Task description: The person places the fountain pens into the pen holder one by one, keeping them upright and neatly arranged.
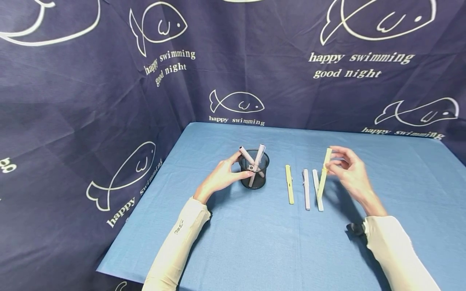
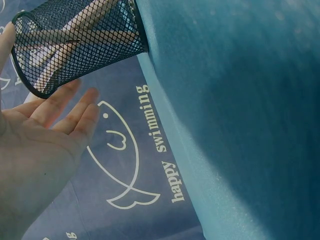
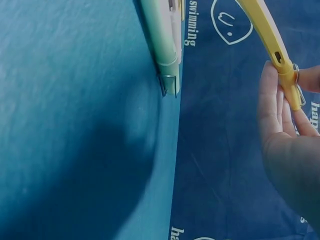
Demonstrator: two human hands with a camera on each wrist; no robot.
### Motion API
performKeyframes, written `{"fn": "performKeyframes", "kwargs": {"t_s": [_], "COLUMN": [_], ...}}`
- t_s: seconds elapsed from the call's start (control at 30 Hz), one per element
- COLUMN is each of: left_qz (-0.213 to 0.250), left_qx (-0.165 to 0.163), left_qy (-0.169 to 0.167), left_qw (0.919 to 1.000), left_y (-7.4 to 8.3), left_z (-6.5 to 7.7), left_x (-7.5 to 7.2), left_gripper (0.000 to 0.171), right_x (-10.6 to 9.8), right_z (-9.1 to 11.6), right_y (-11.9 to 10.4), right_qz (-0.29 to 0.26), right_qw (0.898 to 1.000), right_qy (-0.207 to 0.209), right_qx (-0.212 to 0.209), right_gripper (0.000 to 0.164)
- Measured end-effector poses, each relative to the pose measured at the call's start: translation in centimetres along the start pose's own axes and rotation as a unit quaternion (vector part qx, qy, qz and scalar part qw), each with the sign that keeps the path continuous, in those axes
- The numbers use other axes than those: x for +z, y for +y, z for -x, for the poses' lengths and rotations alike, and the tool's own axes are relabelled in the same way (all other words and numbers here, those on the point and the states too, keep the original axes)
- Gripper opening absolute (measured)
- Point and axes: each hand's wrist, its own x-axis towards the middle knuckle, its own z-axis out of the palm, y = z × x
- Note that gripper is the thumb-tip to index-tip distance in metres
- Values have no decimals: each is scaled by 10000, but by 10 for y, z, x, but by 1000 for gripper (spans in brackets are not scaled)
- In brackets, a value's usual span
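Note:
My left hand (image 1: 223, 176) holds the black mesh pen holder (image 1: 257, 181) near its rim, thumb at the front and fingers on the far side. White-looking pens (image 1: 260, 152) lean inside the holder, which stands upright. Between thumb and fingers, my right hand (image 1: 348, 167) pinches a yellow pen (image 1: 322, 184) by its clip end, as the right wrist view shows. The pen is tilted, raised off the table at least at its upper end. Its lower end overlaps a pale green pen (image 1: 320, 206) in the head view; whether they touch I cannot tell.
Left of the pale green pen lie a pale pinkish pen (image 1: 306, 190) and another yellow pen (image 1: 289, 185), roughly side by side. All rest on a blue tablecloth (image 1: 255, 250). Dark blue fabric with fish drawings (image 1: 284, 72) hangs behind and at the left.

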Motion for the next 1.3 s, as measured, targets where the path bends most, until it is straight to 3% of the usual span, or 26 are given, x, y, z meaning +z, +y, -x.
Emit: {"fn": "performKeyframes", "kwargs": {"t_s": [1.3], "left_qz": [-87], "left_qx": [28], "left_qy": [-13], "left_qw": [10000], "left_y": [-2], "left_z": [-1], "left_x": [0], "left_gripper": [91], "right_x": [31], "right_z": [-12], "right_y": [-10], "right_qz": [11], "right_qw": [9990], "right_qy": [35], "right_qx": [-454], "right_gripper": [54]}}
